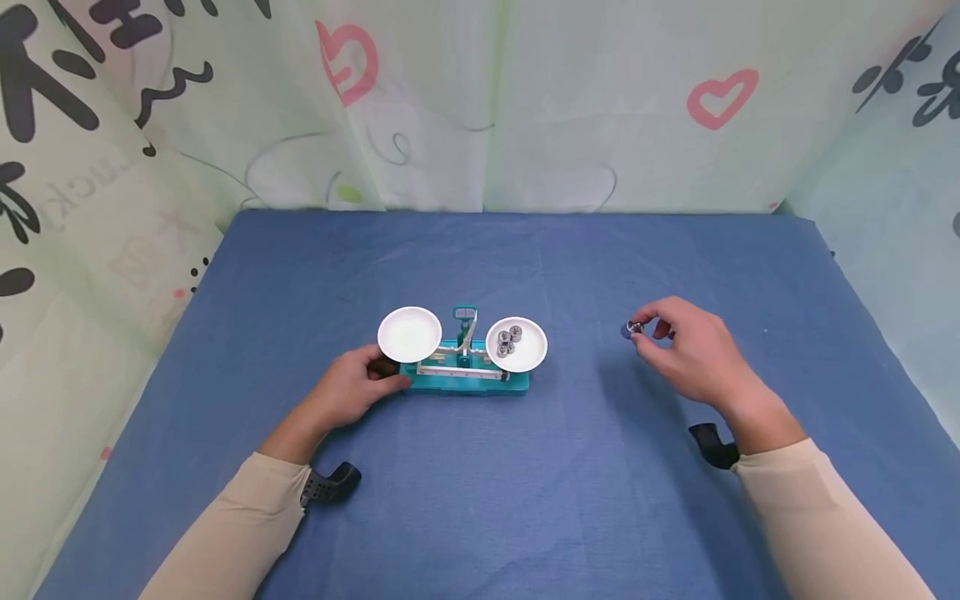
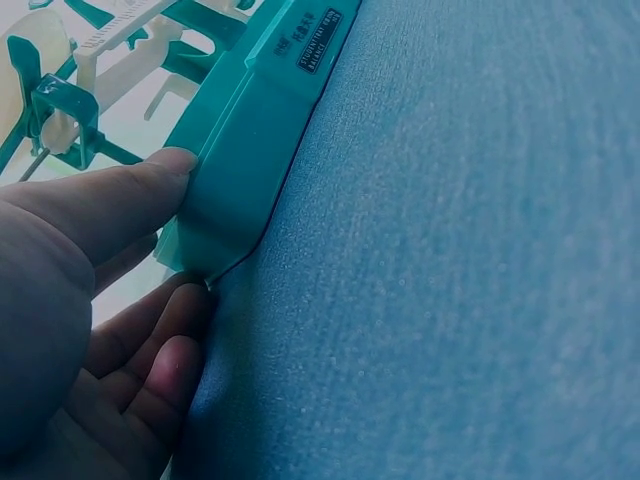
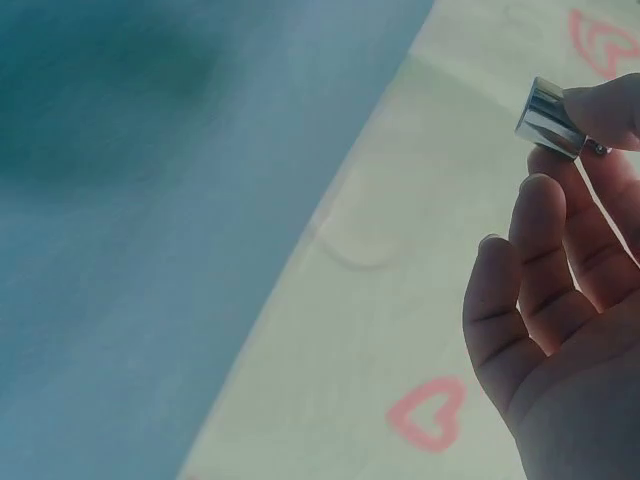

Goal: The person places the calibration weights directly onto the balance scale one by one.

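A teal balance scale (image 1: 467,384) with two white pans stands on the blue tablecloth. My left hand (image 1: 351,389) grips the left end of its base; in the left wrist view, the thumb lies on the teal base (image 2: 235,190), with curled fingers at the lower corner. Several small metal weights (image 1: 504,337) sit in the right pan (image 1: 533,352), while the left pan (image 1: 409,335) holds nothing. Off to the right of the scale, my right hand (image 1: 693,350) pinches a shiny cylindrical metal weight (image 3: 550,120) between thumb and fingertips, raised over the cloth.
A blue cloth (image 1: 480,492) covers the table. Pale curtains (image 1: 570,108) with pink hearts and dark lettering hang at the back and both sides. Each wrist wears a black strap (image 1: 330,485).
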`<state>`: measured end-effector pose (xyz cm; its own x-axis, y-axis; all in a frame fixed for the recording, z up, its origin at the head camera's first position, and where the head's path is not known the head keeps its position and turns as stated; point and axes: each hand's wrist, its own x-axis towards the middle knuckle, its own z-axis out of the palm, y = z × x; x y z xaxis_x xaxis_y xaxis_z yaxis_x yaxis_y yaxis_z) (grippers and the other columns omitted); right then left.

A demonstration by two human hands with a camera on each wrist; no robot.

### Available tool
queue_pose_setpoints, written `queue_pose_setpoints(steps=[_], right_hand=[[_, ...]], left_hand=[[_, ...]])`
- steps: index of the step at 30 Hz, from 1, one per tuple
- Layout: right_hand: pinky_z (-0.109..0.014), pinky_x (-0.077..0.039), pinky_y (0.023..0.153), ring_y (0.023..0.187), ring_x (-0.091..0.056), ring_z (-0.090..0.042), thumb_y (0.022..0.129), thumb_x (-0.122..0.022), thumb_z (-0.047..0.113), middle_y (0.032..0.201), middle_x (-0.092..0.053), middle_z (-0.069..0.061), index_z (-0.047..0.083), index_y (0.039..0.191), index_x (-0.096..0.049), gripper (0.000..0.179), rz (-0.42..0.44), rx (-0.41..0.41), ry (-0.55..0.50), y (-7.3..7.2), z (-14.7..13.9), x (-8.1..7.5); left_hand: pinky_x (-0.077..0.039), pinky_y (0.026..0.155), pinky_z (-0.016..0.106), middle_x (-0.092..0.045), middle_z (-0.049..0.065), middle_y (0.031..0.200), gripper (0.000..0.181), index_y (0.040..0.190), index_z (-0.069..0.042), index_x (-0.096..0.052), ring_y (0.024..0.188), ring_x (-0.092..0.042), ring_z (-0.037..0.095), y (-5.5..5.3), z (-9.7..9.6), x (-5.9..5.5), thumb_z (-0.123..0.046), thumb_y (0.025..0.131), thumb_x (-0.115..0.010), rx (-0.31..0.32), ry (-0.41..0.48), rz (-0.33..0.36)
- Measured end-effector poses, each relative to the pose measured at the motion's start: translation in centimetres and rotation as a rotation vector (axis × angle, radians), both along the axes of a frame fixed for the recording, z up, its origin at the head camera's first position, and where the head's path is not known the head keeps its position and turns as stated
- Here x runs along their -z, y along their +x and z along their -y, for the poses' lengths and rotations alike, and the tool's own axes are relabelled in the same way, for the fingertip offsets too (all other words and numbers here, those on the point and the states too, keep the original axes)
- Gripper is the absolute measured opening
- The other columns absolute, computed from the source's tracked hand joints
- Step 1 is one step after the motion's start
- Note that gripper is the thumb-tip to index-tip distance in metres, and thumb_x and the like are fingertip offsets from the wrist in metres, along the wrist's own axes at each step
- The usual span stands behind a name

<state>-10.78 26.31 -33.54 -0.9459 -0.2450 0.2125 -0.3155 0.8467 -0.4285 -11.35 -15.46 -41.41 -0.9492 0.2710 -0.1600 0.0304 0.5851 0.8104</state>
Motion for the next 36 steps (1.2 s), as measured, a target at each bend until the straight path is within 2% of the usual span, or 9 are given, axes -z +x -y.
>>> queue_pose_setpoints(steps=[6, 15, 36], right_hand=[[-0.04, -0.043, 0.067, 0.083, -0.053, -0.023, 0.09, -0.068, 0.004, 0.097, -0.064, -0.009, 0.006, 0.102, -0.069, 0.012, -0.019, -0.113, 0.002, -1.1, 2.4, -1.3], [-0.039, -0.044, 0.072, 0.085, -0.053, -0.021, 0.09, -0.068, 0.006, 0.1, -0.065, -0.005, 0.007, 0.101, -0.069, 0.011, -0.017, -0.2, -0.056, -2.3, 6.1, -3.2], [-0.035, -0.045, 0.078, 0.09, -0.054, -0.021, 0.091, -0.065, 0.011, 0.101, -0.064, 0.0, 0.009, 0.099, -0.066, 0.009, 0.045, -0.461, -0.117, -3.9, 15.0, -6.7]], left_hand=[[-0.053, 0.082, 0.043, -0.07, 0.013, 0.106, 0.035, 0.116, 0.003, -0.064, 0.094, -0.067, 0.027, 0.1, 0.1, 0.0, -0.02, 0.091, -0.075, 0.006, 0.013, -0.011], [-0.053, 0.084, 0.044, -0.07, 0.014, 0.108, 0.036, 0.118, 0.002, -0.064, 0.096, -0.066, 0.027, 0.2, 0.1, 0.1, -0.02, 0.092, -0.075, 0.009, 0.002, -0.013], [-0.054, 0.083, 0.044, -0.069, 0.015, 0.108, 0.037, 0.12, 0.004, -0.064, 0.095, -0.067, 0.027, 0.1, 0.0, 0.1, -0.017, 0.092, -0.075, 0.013, 0.03, -0.018]])
